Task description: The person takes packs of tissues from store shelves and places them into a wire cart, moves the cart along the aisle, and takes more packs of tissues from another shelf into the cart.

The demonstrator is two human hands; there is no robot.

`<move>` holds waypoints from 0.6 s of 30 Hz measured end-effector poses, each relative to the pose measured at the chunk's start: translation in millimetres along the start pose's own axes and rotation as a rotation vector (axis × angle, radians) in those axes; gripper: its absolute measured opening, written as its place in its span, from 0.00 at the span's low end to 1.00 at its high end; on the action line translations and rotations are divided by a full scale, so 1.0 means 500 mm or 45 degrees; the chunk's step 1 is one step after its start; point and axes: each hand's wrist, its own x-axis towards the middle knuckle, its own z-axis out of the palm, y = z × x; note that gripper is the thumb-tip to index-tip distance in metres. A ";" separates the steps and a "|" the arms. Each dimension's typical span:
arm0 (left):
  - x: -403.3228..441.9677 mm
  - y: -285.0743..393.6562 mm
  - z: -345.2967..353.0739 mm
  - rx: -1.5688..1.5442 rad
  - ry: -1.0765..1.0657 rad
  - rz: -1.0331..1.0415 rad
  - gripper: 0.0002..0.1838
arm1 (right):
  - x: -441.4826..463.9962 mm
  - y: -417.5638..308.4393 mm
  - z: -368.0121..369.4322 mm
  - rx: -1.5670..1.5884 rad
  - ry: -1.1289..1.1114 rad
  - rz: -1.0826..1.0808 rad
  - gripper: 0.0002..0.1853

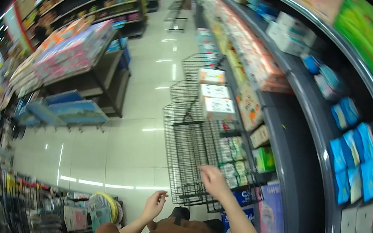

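Observation:
My right hand (213,181) is over the near end of a black wire basket rack (192,160); its fingers are curled, and blur hides whether they touch the wire or hold anything. Lower and to the left, my left hand (154,204) hangs in the air beside the rack's near corner, fingers loosely bent and apart, holding nothing. Green-and-white packs (232,163) lie in the wire section right of the rack. Beyond them, white boxes (219,106) are stacked against the shelving.
Tall grey shelving (290,178) with blue packs (356,157) runs along the right. On the left stands a display table (80,73) with pink packs (69,54). A tiled aisle (144,96) runs between them. Crowded goods (46,213) fill the lower left.

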 end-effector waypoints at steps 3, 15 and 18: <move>0.078 0.146 0.066 -0.003 -0.147 0.314 0.09 | -0.197 -0.027 -0.067 0.016 0.092 0.134 0.10; -0.035 0.603 0.556 -0.326 -0.964 1.159 0.13 | -0.679 -0.207 -0.358 -0.187 1.412 0.654 0.11; -0.107 0.738 0.637 -0.447 -1.136 1.395 0.19 | -0.751 -0.269 -0.468 -0.603 1.721 0.569 0.17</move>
